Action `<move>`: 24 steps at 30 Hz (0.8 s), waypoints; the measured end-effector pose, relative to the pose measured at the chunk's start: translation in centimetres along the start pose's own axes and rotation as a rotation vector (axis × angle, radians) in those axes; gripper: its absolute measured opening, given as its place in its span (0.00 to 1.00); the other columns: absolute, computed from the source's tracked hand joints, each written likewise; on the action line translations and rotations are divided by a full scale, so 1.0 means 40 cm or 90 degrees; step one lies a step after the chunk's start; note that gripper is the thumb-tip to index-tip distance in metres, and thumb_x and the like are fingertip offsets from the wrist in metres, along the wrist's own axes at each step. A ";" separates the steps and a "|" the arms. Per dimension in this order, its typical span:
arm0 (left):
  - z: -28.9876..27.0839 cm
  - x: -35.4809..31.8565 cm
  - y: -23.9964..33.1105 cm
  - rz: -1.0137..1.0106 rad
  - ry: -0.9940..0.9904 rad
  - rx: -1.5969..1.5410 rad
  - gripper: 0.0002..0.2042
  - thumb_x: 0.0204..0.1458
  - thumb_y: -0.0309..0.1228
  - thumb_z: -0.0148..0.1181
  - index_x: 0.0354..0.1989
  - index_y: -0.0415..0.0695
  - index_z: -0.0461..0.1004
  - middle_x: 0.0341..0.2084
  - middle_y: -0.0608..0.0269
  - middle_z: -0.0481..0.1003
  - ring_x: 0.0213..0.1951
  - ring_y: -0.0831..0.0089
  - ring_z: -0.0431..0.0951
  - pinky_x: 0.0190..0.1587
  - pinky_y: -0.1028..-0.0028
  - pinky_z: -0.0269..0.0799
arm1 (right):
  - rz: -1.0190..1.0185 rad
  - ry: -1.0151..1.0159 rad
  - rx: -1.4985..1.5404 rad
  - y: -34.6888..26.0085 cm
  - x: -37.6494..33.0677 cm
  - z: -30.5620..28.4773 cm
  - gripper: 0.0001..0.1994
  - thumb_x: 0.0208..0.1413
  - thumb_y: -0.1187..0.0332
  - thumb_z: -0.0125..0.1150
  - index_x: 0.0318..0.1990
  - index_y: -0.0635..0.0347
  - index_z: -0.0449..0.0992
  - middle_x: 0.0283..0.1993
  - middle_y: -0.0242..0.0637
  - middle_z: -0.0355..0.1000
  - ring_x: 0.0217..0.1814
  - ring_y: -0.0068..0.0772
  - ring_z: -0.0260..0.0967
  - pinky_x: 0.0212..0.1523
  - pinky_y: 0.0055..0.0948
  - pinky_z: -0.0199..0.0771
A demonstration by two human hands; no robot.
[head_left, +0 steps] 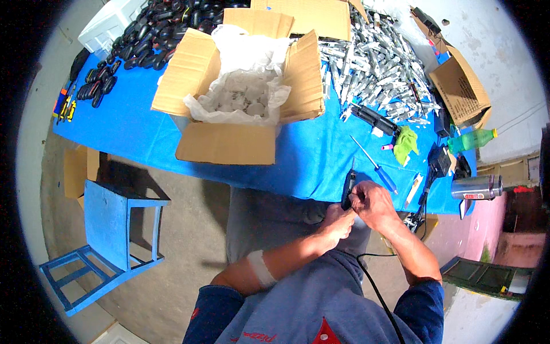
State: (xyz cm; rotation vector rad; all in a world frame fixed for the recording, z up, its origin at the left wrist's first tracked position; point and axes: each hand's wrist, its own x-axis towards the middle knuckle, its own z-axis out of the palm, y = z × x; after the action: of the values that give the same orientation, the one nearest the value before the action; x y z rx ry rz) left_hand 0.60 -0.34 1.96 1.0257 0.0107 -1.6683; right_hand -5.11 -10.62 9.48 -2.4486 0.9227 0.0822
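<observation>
Just off the near table edge, my left hand point(337, 223) is closed round the lower end of a slim black object with a thin pointed tip point(348, 188). Its exact kind I cannot make out. My right hand point(375, 206) meets it from the right, fingers bent and pinched against its side; whatever else they grip is hidden. A black cable point(373, 281) curves beneath my right forearm and over my lap. Nearest on the blue cloth lie a blue-handled screwdriver point(385, 176) and a bright green rag point(405, 144).
An open cardboard box point(226, 143) lined with white plastic stands mid-table. Behind it are heaps of black handheld parts point(152, 43) and grey-white pieces point(378, 69). At right are a green bottle point(472, 140) and metal tumbler point(476, 187). A blue chair point(106, 223) stands left.
</observation>
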 end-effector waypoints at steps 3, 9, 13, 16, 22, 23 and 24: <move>0.001 0.008 -0.008 0.014 0.010 -0.015 0.16 0.50 0.41 0.57 0.18 0.51 0.58 0.11 0.77 0.57 0.10 0.85 0.55 0.09 0.81 0.46 | -0.025 0.010 -0.003 0.001 0.001 0.002 0.06 0.44 0.71 0.58 0.28 0.63 0.70 0.29 0.48 0.70 0.34 0.54 0.67 0.33 0.44 0.67; -0.001 0.002 -0.002 -0.016 0.005 0.005 0.10 0.53 0.36 0.53 0.24 0.49 0.62 0.16 0.74 0.61 0.13 0.84 0.57 0.12 0.82 0.49 | -0.023 0.008 0.030 0.012 -0.001 0.003 0.05 0.44 0.72 0.59 0.28 0.62 0.71 0.28 0.48 0.70 0.33 0.51 0.68 0.32 0.43 0.68; 0.009 0.005 -0.011 0.036 0.013 -0.027 0.20 0.48 0.44 0.59 0.16 0.51 0.56 0.09 0.77 0.56 0.08 0.85 0.55 0.08 0.80 0.46 | 0.063 -0.020 0.111 0.009 -0.005 -0.003 0.06 0.45 0.70 0.60 0.27 0.61 0.72 0.25 0.46 0.70 0.29 0.46 0.70 0.29 0.38 0.68; 0.011 0.008 -0.009 0.056 0.009 -0.021 0.20 0.48 0.45 0.59 0.16 0.50 0.57 0.08 0.77 0.57 0.08 0.85 0.56 0.08 0.79 0.47 | 0.090 -0.005 0.077 -0.007 -0.011 -0.008 0.06 0.47 0.68 0.60 0.27 0.61 0.72 0.23 0.45 0.70 0.25 0.43 0.69 0.28 0.36 0.67; 0.004 -0.003 -0.006 0.028 0.003 0.024 0.13 0.54 0.40 0.53 0.22 0.49 0.63 0.14 0.74 0.61 0.12 0.84 0.59 0.12 0.81 0.50 | 0.094 -0.014 0.092 -0.003 -0.013 0.002 0.07 0.48 0.68 0.59 0.29 0.62 0.73 0.23 0.45 0.70 0.25 0.40 0.69 0.27 0.35 0.67; 0.005 -0.005 -0.003 0.029 0.006 0.021 0.13 0.54 0.40 0.53 0.22 0.49 0.63 0.14 0.74 0.61 0.12 0.84 0.59 0.12 0.82 0.50 | 0.097 -0.011 0.107 -0.002 -0.014 0.004 0.06 0.48 0.69 0.59 0.29 0.62 0.73 0.23 0.45 0.70 0.25 0.40 0.69 0.27 0.35 0.67; 0.008 -0.010 0.003 0.030 0.010 0.018 0.13 0.54 0.40 0.53 0.22 0.49 0.63 0.14 0.74 0.61 0.12 0.84 0.59 0.12 0.82 0.50 | 0.099 -0.008 0.122 -0.001 -0.014 0.006 0.06 0.48 0.69 0.59 0.29 0.62 0.73 0.23 0.45 0.70 0.25 0.39 0.69 0.27 0.35 0.67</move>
State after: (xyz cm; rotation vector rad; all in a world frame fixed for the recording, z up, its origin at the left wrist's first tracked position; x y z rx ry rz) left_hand 0.49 -0.23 2.46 1.0527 -0.0263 -1.6222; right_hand -5.48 -10.15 9.42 -2.1971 1.0632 0.0608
